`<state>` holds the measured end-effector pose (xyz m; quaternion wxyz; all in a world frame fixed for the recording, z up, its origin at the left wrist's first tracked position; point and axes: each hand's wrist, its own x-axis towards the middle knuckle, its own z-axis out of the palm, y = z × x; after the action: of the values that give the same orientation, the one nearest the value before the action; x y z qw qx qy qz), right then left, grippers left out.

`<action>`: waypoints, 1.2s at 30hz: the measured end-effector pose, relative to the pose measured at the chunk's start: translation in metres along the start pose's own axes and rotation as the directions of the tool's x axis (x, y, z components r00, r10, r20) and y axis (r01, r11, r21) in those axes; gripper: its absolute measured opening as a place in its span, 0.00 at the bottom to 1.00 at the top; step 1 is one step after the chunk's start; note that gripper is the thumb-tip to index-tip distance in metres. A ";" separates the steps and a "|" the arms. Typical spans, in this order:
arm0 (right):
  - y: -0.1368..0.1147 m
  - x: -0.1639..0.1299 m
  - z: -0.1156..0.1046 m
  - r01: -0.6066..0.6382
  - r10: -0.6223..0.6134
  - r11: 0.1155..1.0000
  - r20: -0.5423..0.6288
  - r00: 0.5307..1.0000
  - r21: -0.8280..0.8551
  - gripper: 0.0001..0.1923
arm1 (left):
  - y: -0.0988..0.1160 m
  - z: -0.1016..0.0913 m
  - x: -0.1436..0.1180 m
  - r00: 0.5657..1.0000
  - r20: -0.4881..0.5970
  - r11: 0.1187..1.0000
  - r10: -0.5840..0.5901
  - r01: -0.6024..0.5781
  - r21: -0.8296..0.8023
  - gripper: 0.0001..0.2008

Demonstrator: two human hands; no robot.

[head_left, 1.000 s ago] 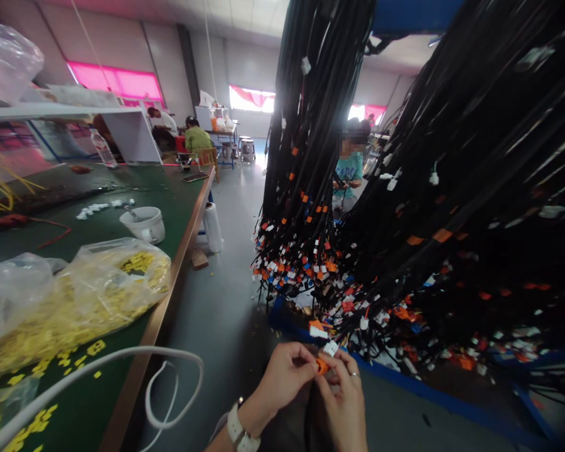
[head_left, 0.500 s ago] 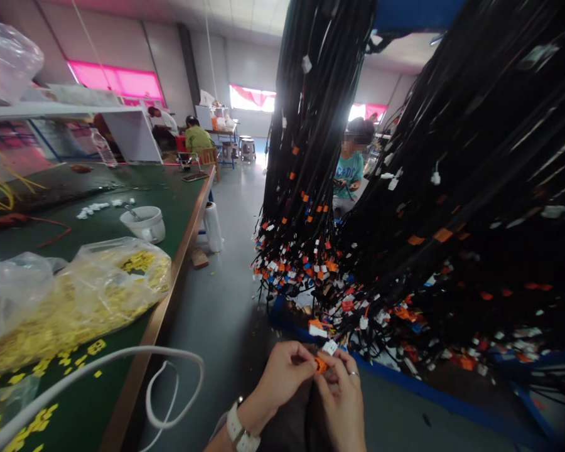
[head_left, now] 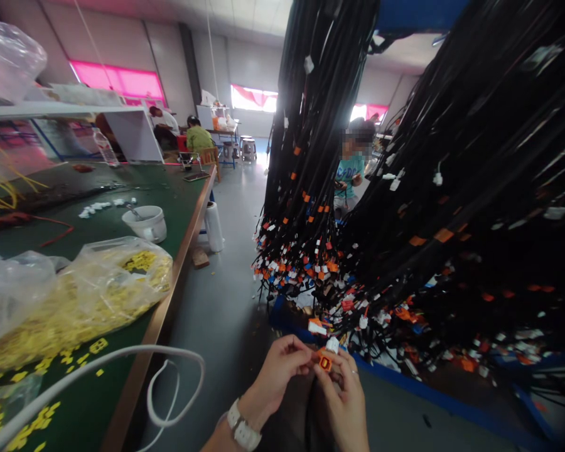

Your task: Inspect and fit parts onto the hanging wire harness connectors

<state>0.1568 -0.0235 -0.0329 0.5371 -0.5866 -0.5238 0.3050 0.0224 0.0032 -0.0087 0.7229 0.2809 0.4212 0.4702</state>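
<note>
An orange connector (head_left: 325,363) is held between the thumb and fingers of my right hand (head_left: 344,395), its opening turned toward me. My left hand (head_left: 282,371), with a white watch on the wrist, is closed in a pinch right beside the connector's left side. What its fingertips hold, if anything, is too small to make out. A white connector (head_left: 332,344) stands just above my right fingers. Beyond both hands hang thick bundles of black cables (head_left: 320,125), ending in many orange, white, red and blue connectors.
At left is a green table (head_left: 169,188) with a wooden edge. On it are a plastic bag of small yellow parts (head_left: 89,295), a white cup (head_left: 145,225) and a white cable (head_left: 179,351). A blue frame (head_left: 405,386) runs below the bundles. A co-worker (head_left: 349,169) sits behind them.
The orange connector has turned so its opening faces me. My left fingertips have moved slightly left, off its face. The view has shifted slightly.
</note>
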 end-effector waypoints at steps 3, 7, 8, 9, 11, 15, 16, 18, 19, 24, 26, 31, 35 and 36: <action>-0.001 0.000 -0.004 -0.091 0.081 0.984 0.068 0.994 0.151 0.14 | 0.000 -0.002 0.003 1.000 -0.025 0.997 0.015 -0.017 -0.079 0.09; -0.002 0.001 -0.009 -0.233 0.264 0.919 -0.059 0.963 0.318 0.20 | -0.002 -0.007 0.010 0.998 -0.065 0.990 -0.004 -0.005 -0.143 0.10; -0.002 0.002 -0.010 -0.261 0.310 0.892 -0.079 0.948 0.369 0.21 | -0.002 -0.007 0.010 0.998 -0.066 0.988 -0.017 0.007 -0.151 0.11; -0.001 0.002 -0.010 -0.282 0.349 0.863 -0.090 0.933 0.420 0.22 | -0.003 -0.007 0.010 0.998 -0.060 0.988 -0.028 0.019 -0.156 0.12; -0.001 0.003 -0.010 -0.307 0.401 0.811 -0.089 0.912 0.498 0.23 | -0.004 -0.005 0.008 0.999 -0.021 0.988 -0.044 0.040 -0.150 0.13; -0.003 0.002 -0.009 -0.347 0.449 0.745 -0.043 0.892 0.570 0.22 | -0.006 0.002 0.001 0.994 0.094 0.991 -0.054 0.065 -0.117 0.14; -0.004 0.001 -0.008 -0.351 0.457 0.732 -0.039 0.889 0.584 0.22 | -0.007 0.003 0.000 0.992 0.110 0.993 -0.054 0.066 -0.103 0.15; -0.004 0.001 -0.008 -0.347 0.459 0.722 -0.039 0.887 0.599 0.22 | -0.008 0.004 -0.001 0.991 0.125 0.996 -0.048 0.057 -0.072 0.16; -0.004 0.000 -0.008 -0.341 0.451 0.725 -0.038 0.892 0.599 0.22 | -0.009 0.003 -0.001 0.991 0.130 0.997 -0.040 0.048 -0.060 0.17; -0.007 -0.001 -0.007 -0.320 0.376 0.757 0.020 0.926 0.569 0.20 | -0.009 0.002 -0.001 0.989 0.151 0.999 -0.005 0.012 -0.049 0.14; -0.009 -0.002 -0.007 -0.332 0.377 0.737 0.048 0.925 0.589 0.21 | -0.008 0.003 -0.003 0.989 0.147 0.999 -0.010 0.018 -0.051 0.14; -0.010 -0.003 -0.007 -0.309 0.425 0.633 0.015 0.905 0.710 0.21 | -0.003 0.007 -0.005 0.988 0.148 0.997 -0.046 0.055 -0.054 0.12; -0.002 -0.004 -0.010 -0.329 0.388 0.643 0.076 0.919 0.692 0.22 | 0.007 0.014 -0.010 0.995 0.084 0.999 -0.051 0.051 0.000 0.07; -0.001 -0.003 -0.010 -0.341 0.380 0.655 0.096 0.920 0.674 0.22 | 0.011 0.018 -0.014 0.998 0.064 0.998 -0.027 0.024 0.054 0.05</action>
<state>0.1645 -0.0299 -0.0308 0.6559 -0.4494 -0.2346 0.5594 0.0302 -0.0051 0.0133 0.7344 0.3097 0.4135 0.4402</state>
